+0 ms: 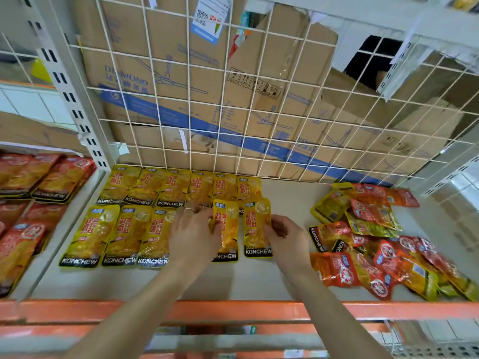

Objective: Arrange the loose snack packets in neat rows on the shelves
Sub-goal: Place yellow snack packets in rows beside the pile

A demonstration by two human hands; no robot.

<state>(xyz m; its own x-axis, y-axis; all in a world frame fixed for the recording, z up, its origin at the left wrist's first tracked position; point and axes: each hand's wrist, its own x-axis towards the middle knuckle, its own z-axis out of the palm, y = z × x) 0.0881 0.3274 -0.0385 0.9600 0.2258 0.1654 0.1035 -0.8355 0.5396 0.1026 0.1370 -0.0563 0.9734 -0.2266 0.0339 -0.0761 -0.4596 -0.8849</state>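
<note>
Yellow KONCHEW snack packets lie in two rows on the white shelf (233,281). The back row (171,187) holds several packets against the wire grid. The front row (121,237) has three packets on the left. My left hand (193,233) pinches the left edge of a yellow packet (228,229) in the front row. My right hand (286,235) grips the right edge of the neighbouring yellow packet (256,226). A loose heap of red, orange and yellow packets (375,242) lies on the right of the shelf.
A white wire grid (233,99) backs the shelf, with cardboard boxes (181,73) behind it. Red packets (31,198) lie in rows on the shelf to the left. An orange rail (233,310) runs along the shelf's front edge.
</note>
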